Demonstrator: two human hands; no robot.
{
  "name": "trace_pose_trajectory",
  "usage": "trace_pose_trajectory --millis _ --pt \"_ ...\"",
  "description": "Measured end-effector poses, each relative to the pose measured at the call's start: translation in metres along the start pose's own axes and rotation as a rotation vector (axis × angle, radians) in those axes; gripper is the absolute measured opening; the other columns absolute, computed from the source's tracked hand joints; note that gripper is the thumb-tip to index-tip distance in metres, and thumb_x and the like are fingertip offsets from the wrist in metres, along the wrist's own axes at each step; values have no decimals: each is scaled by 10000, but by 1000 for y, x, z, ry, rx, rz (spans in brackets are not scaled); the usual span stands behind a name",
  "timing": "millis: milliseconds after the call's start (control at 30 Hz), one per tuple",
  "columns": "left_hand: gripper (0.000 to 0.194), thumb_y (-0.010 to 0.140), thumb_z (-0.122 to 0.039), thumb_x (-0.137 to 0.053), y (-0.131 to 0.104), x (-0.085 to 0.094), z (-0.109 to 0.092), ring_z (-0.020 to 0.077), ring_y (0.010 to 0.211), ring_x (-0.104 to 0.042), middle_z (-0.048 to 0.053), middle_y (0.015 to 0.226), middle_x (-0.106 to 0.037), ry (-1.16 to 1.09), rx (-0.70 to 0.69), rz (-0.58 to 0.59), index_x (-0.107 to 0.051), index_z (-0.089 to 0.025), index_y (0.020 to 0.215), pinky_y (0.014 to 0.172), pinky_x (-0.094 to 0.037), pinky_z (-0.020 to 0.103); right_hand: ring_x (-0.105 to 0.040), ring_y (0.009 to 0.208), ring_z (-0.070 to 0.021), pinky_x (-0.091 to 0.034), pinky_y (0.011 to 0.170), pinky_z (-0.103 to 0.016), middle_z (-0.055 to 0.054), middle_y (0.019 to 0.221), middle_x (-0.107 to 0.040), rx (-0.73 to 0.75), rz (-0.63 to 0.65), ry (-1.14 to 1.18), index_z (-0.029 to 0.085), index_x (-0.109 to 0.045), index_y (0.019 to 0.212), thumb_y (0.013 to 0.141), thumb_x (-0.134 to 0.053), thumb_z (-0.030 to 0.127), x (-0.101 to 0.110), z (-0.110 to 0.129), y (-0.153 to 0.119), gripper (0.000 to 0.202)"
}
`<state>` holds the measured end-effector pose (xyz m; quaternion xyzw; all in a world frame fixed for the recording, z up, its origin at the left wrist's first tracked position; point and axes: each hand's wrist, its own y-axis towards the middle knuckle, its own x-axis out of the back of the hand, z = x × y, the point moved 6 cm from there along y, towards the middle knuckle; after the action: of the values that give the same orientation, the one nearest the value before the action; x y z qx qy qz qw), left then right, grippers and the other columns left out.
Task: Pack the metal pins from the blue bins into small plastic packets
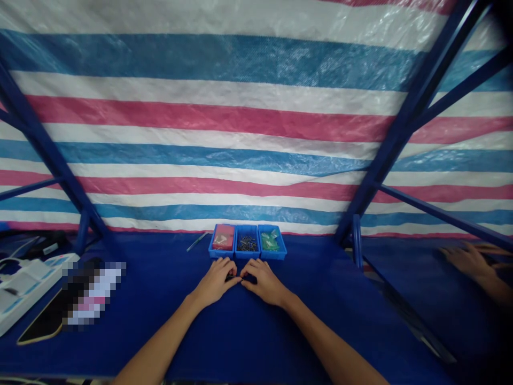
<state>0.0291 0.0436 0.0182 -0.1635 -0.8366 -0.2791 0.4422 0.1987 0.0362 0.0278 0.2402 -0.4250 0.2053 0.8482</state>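
Observation:
My left hand (218, 280) and my right hand (262, 282) meet just above the blue tabletop (240, 342), thumbs and fingertips nearly touching. Both are closed in a pinch; whatever small item sits between the fingertips is too small and dark to name. Right behind the fingers stand three joined blue bins. In the left bin (214, 253) lies a red piece with small pale bits on it. Several dark metal screws (247, 244) fill the middle bin (247, 255). The right bin (280, 254) contains a green item (270, 241) with small clear-white pieces.
A thin pen-like tool (196, 242) lies left of the bins. At far left are a white power strip (36, 291) and a dark phone (46, 316), beside a pixelated patch. Blue metal posts (385, 155) frame a striped sheet (224, 123). Another person's hand (471, 262) is at right.

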Motion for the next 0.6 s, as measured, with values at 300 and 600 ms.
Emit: trace_pose_trajectory --millis 300,600 --pt "213 1077 -407 -549 0 0 -1 224 939 -539 11 970 -617 21 -12 0 -604 -234 967 841 -387 353 -593 1090 -239 -409 957 -397 -30 1124 -646 -7 -25 -37 265 -630 1071 1039 -612 275 0 0 1 39" --pt "214 1059 -422 -588 1 0 0 219 934 -544 3 959 -621 -12 3 27 -622 -237 956 842 -380 346 -592 1062 -228 -414 929 -381 -23 1109 -633 -28 -34 -61 241 -594 1015 1067 -567 244 -4 0 0 58"
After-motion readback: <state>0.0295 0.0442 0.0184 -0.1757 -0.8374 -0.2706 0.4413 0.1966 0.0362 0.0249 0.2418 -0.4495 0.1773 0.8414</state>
